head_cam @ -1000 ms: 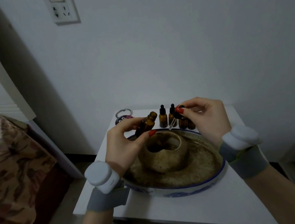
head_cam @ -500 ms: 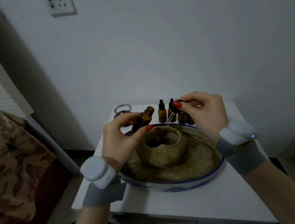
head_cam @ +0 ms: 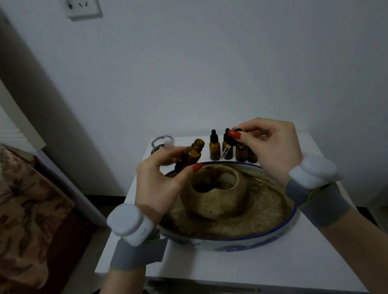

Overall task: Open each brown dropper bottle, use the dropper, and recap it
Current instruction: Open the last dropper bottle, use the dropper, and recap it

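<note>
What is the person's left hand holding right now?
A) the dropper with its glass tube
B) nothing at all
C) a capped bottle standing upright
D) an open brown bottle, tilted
D: the left hand grips the open brown bottle, tilted with its bare neck up and to the right, while the right hand pinches the dropper.

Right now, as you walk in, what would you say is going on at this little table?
A person is partway through using a dropper bottle. The left hand holds an open brown bottle, tilted, above the rim of a blue-edged bowl. The right hand pinches the black dropper cap, its glass pipette out of the bottle. More capped brown bottles stand behind the bowl on the white table.
</note>
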A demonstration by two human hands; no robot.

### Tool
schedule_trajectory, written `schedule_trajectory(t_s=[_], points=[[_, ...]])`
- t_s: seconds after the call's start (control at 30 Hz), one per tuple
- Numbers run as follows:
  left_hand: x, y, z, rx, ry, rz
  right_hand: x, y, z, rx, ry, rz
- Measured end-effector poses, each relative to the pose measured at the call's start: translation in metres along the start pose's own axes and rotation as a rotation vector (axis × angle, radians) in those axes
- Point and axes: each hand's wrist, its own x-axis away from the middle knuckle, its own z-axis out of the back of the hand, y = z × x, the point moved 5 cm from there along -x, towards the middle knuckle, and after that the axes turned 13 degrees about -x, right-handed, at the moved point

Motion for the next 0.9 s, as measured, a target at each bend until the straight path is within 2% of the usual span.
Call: schedule_trajectory(t_s=[0.9], points=[[-0.001,-0.003,0.002,-0.024,0.014,0.003,0.003,-0.005,-0.013,-0.087,-0.033,0.071]])
